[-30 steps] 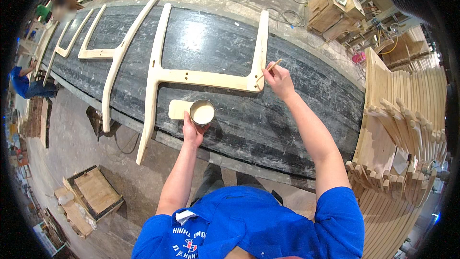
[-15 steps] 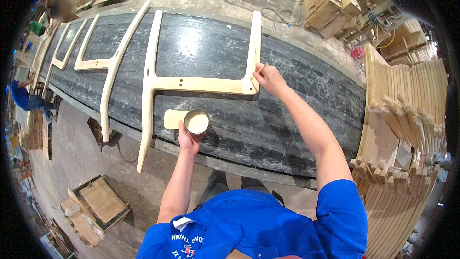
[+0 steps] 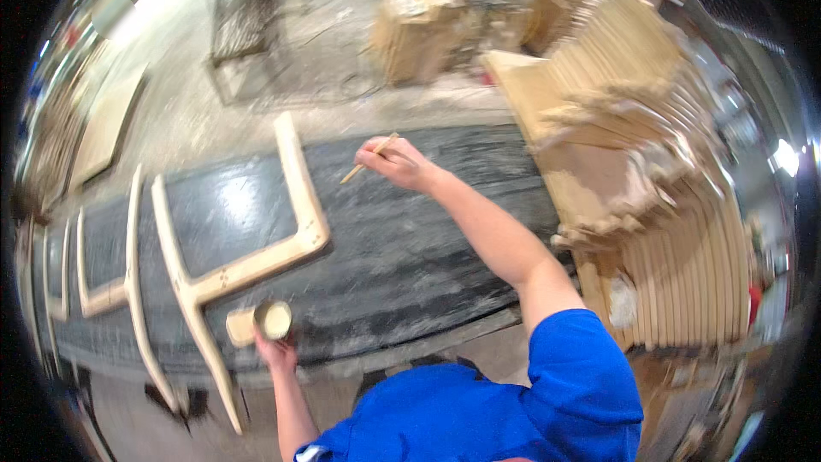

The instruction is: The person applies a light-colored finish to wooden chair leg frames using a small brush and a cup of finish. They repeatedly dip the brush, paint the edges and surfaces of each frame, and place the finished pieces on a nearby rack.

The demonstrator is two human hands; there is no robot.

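Observation:
In my left hand (image 3: 277, 352) is a small round can (image 3: 277, 320) of cream-coloured paste or liquid, held upright over the near side of the dark table. A pale, flat wooden piece (image 3: 240, 327) sticks out to the left of the can, beside my fingers. My right hand (image 3: 395, 162) pinches a thin wooden stick (image 3: 351, 175) above the table's far part. The stick points down and to the left, apart from the nearest wooden chair frame (image 3: 256, 269). That frame lies flat, with small dark holes in its crosspiece, between my two hands and to their left.
More pale wooden frames (image 3: 134, 257) lie along the black tabletop (image 3: 436, 248) to the left. Tall stacks of curved wooden parts (image 3: 676, 265) stand close by on the right. Beyond the table are a wooden box (image 3: 416, 38) and a dark stand (image 3: 248, 26), blurred.
My view has swung to the right. My right hand has lifted the stick off the frame's corner and moved right of it. My left hand still holds the can.

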